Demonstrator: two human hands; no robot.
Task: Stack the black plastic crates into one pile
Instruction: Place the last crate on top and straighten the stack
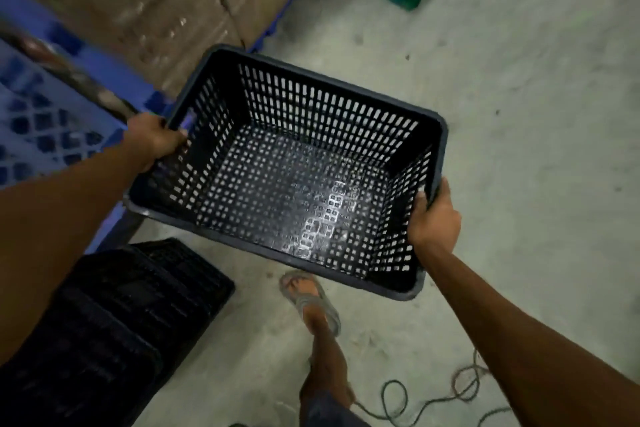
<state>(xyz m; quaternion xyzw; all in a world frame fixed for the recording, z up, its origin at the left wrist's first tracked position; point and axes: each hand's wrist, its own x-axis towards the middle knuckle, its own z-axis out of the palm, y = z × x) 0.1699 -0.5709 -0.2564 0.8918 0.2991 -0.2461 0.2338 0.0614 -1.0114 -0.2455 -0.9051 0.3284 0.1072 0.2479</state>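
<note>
The dark pile of crates [114, 333] sits on the floor [519, 114] at seven o'clock from the carried black crate [287, 177], whose long axis runs ten to four. Left hand [156, 142] and right hand [434, 218] have fingers closed on opposite short rims; the left is nearer the pile. No legible writing.

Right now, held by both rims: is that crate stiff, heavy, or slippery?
Probably light: the crate is empty with perforated walls. Likely fairly stiff, since its rim looks straight between the left hand and right hand. The glossy floor hints at slick plastic, though slots give purchase.
</note>
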